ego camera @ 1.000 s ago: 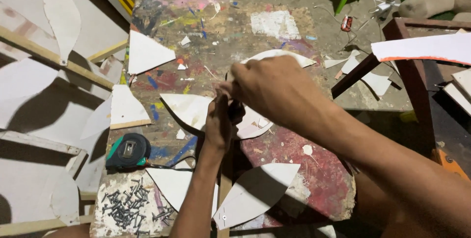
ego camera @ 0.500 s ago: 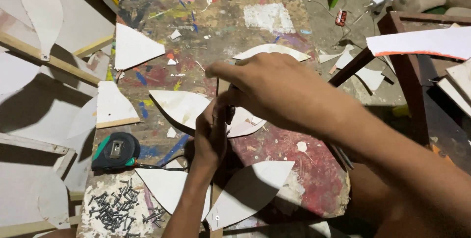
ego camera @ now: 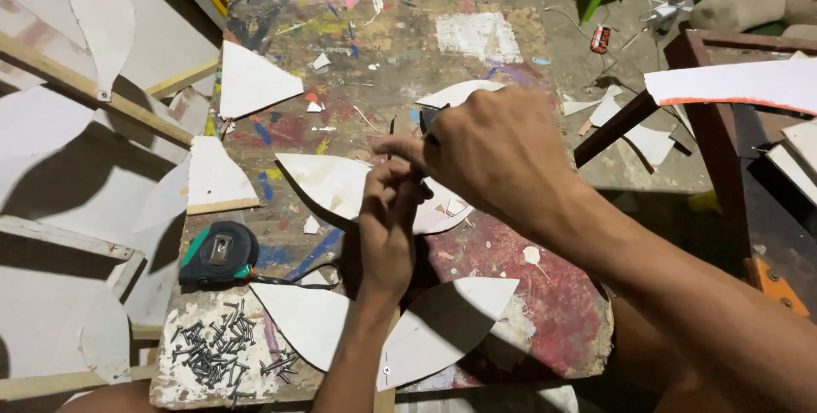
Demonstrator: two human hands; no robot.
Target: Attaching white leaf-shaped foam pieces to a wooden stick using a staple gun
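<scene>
On the paint-spattered table (ego camera: 511,47), the white leaf-shaped panel (ego camera: 336,182) stretches leftward from the hands, left hand (ego camera: 387,222) pinching at its right end, right hand (ego camera: 502,153) closed round a small dark tool, touching it from above.

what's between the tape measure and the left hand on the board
In the head view, bare paint-stained board with one small white scrap lies between the tape measure and the left hand.
</scene>
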